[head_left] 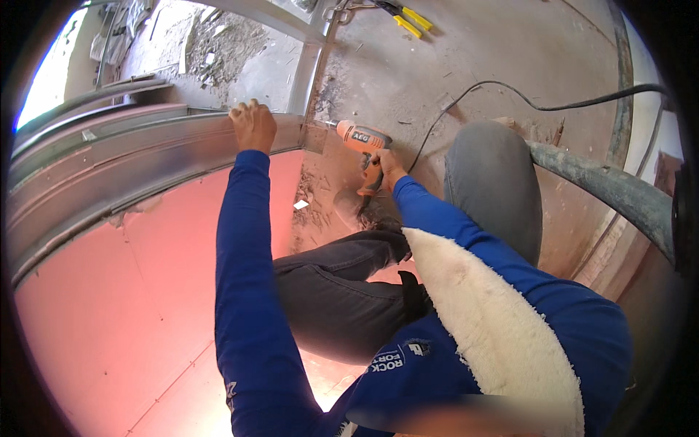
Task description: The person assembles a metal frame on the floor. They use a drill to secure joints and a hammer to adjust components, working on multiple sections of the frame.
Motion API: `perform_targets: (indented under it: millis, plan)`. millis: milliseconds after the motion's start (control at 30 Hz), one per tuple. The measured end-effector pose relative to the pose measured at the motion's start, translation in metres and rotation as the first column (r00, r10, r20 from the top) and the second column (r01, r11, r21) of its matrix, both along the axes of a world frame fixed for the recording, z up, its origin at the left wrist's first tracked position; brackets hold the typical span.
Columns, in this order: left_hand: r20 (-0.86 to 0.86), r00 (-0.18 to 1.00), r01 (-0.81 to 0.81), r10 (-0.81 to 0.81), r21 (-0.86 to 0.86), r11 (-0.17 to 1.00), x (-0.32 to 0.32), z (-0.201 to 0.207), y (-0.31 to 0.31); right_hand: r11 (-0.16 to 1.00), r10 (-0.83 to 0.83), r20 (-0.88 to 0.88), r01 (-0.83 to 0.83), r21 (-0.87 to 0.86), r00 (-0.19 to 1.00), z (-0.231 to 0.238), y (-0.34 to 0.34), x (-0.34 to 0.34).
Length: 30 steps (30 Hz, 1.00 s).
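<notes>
From where I stand, the orange drill [373, 141] is near the upper middle of the frame, its nose pointing left, close to the corner of the metal rail [171, 142]. The right hand [378, 162] is clamped around the drill's grip; how its finger sits on the trigger I can't tell. The left hand [253, 125] is folded over the rail's upper edge. I'd judge the drill hard-shelled and fairly heavy, nose-heavy too, so the pistol grip looks the right hold, clear of the chuck. The rail seems stiff, smooth and perhaps sharp-edged. A black cord [524, 100] arcs toward the right edge and could tug.
</notes>
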<state>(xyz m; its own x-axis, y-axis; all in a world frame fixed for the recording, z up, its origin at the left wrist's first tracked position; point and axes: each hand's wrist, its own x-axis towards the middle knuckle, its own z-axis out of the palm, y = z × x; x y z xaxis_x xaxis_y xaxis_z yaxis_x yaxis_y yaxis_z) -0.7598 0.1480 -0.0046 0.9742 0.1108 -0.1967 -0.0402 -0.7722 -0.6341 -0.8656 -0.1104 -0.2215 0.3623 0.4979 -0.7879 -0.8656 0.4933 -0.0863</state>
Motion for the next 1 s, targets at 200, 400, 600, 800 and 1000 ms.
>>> perform_targets:
  millis: [200,400,600,800,1000]
  plan:
    - [0.063,0.994,0.076,-0.086,0.145,0.986,-0.002,-0.029,0.019,0.994,-0.072,0.082,0.078,-0.073,0.994,0.018,0.018,-0.001]
    - [0.052,0.998,0.021,-0.029,0.143,0.990,-0.002,-0.030,0.010,0.994,-0.057,0.010,0.057,-0.092,0.998,0.032,0.023,0.014]
    - [0.002,1.000,-0.031,0.031,0.106,0.994,-0.001,-0.031,0.011,0.990,-0.010,0.072,0.020,-0.139,0.997,0.034,0.020,0.017]
    - [-0.006,0.999,-0.037,0.038,0.138,0.990,0.000,-0.033,0.010,0.976,0.086,0.112,-0.062,-0.207,0.990,0.027,0.021,0.017]
    - [-0.109,0.993,-0.029,0.048,0.174,0.984,0.012,-0.055,0.018,0.957,0.191,0.148,-0.150,-0.250,0.970,0.013,0.019,0.023]
